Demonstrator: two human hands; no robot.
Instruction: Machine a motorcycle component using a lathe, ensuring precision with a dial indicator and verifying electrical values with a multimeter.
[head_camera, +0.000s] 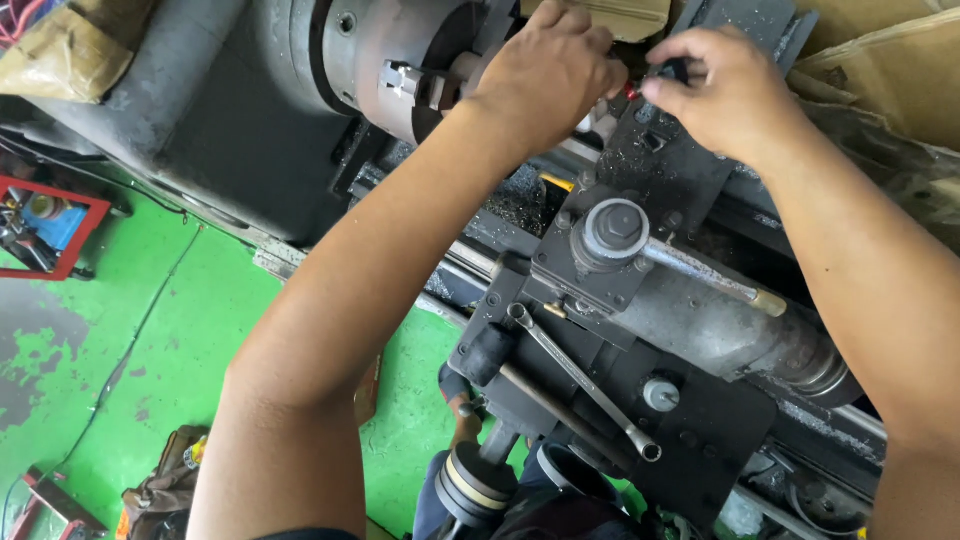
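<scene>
Grey steel fills most of what we see: a lathe chuck (400, 70) with stepped jaws sits at the top, and just beside it our left hand (545, 75) is curled into a loose fist, knuckles toward us, fingers drawn together against something we cannot make out behind them. Our right hand (725, 90) is close to it on the far side, thumb and forefinger pinched shut on a small black knob (675, 70), with a bit of red (631, 92) showing in the gap between the two hands. Below them stands the tool post (610, 235), its hexagonal nut on top and a long handle (715, 280) running off to the right, ending in a brass-coloured tip. A double-ended ring spanner (580, 375) lies loose on the dark carriage (700, 430), well apart from both hands. Under the machine the floor (150, 340) is painted bright green, worn to grey in patches, and a red tray (45, 225) of small parts rests at the left edge.
</scene>
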